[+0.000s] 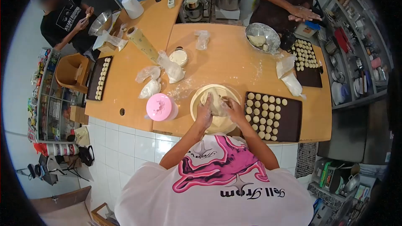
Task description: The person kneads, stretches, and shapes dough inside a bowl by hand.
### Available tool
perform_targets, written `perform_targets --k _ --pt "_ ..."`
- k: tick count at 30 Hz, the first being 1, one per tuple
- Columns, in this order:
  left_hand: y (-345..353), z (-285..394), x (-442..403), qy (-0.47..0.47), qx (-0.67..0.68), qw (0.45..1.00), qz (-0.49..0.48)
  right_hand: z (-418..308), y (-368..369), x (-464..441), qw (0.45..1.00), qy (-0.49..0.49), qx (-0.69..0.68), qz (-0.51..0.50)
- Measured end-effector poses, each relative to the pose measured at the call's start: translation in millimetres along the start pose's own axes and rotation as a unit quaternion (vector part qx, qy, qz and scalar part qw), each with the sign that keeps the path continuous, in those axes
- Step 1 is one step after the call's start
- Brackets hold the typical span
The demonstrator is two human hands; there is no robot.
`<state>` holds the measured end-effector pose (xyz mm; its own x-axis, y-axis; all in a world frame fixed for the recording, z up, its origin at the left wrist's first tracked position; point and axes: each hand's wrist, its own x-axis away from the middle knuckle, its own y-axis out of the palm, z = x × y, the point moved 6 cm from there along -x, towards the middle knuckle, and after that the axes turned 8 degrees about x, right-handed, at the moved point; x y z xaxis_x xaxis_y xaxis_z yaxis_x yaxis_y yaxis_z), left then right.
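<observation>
A large lump of pale dough [216, 103] is held between both my hands, above a cream-coloured basin [197, 96]. My left hand [204, 113] grips its left side, fingers pointing up and dusted with flour. On the opposite side, my right hand [233, 111] has its fingers curled against the dough. More dough seems to lie in the basin beneath, partly covered by my hands. Just right of the basin is a dark baking tray [289, 119] with rows of small round dough pieces [263, 115]. A pink lidded container [161, 107] stands to the left.
Flour bags [150, 88], a bowl of white powder [179, 57] and a plastic-wrap roll [142, 44] lie left of centre. At the far right stand a metal bowl with dough [262, 35] and another tray [310, 77]. Two people work across the table; a third tray [91, 86] is far left.
</observation>
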<state>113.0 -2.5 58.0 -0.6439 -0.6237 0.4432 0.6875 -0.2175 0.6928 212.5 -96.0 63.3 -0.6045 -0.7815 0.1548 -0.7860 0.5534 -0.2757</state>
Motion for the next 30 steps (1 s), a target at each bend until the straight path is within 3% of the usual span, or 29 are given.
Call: perform_targets --k 2,6,12,17,18,20,21,26,29,30 --pt "-3 2 -3 0.012 -0.078 0.997 -0.001 16 11 -2 0.995 0.033 -0.067 -0.06" --pt "14 19 -1 0.023 -0.165 0.985 -0.042 -1 14 12 0.988 0.093 -0.012 -0.124" --pt "41 41 2 -0.067 0.005 0.986 -0.149 -19 5 16 0.987 0.094 0.003 -0.13" --pt "32 42 -7 -0.035 -0.137 0.987 -0.079 -19 8 20 0.979 0.104 0.002 -0.177" --pt "28 39 -9 -0.039 -0.148 0.986 -0.063 -25 6 20 0.989 0.053 -0.012 -0.141" --pt "22 39 -11 -0.031 -0.106 0.993 -0.03 -37 -2 25 0.996 -0.047 -0.041 -0.066" --pt "18 38 -12 -0.028 -0.083 0.996 -0.013 -37 -4 24 0.996 -0.047 -0.019 -0.071" --pt "0 25 -25 -0.059 0.115 0.986 -0.108 -8 -16 9 0.988 -0.104 0.095 -0.068" --pt "8 27 -10 -0.072 0.2 0.966 -0.147 1 -15 11 0.992 0.036 -0.02 -0.118" --pt "10 28 -5 -0.072 0.215 0.962 -0.155 -1 -15 13 0.992 0.033 -0.035 -0.113"
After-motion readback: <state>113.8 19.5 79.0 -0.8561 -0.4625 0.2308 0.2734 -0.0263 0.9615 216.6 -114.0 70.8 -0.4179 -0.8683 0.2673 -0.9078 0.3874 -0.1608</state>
